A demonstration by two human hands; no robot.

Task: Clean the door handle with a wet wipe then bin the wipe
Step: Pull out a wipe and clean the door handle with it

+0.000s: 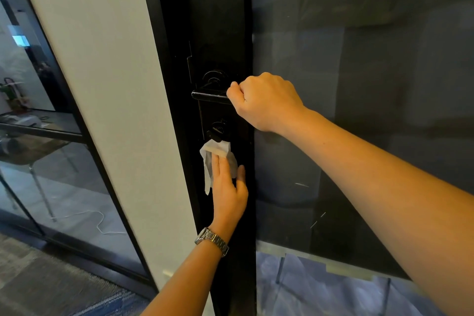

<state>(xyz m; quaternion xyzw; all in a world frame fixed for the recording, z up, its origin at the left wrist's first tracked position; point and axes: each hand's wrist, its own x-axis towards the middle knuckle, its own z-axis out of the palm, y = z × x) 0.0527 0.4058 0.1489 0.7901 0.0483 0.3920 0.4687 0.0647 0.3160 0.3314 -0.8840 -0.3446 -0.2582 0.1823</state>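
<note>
Head view. Black door stile [218, 20] with a black lever door handle [209, 95] and, below it, a thumb-turn lock [216, 131].

Right hand [264, 100]: curled into a fist around the free end of the lever, fingers wrapped, nothing else in it. It steadies the handle, and the part it covers cannot be reached by the wipe.

Left hand [228, 187]: nearly flat, fingers extended upward against the stile, thumb out to the side. It presses the wet wipe [216, 154] to the door just under the thumb-turn; the wipe is draped over the fingertips, with a loose tail hanging down on the left. Metal watch [211, 240] on that wrist.

So the wipe sits below the lock, touching its lower edge or nearly so, and well clear of the lever itself.

Judgement on the step: the wiping is at the lock plate, not yet at the grip.
- Fold the hanging tail in so a thicker pad meets the metal.
- Bring the wipe up and wrap it round the lever, not just flat against it; run along the bar's length.
- Shift the right hand off the end, or swap grip, so the covered part gets cleaned.
- Include the round rose [215, 78] behind the lever.

No bin in view; its whereabouts cannot be told.
</note>
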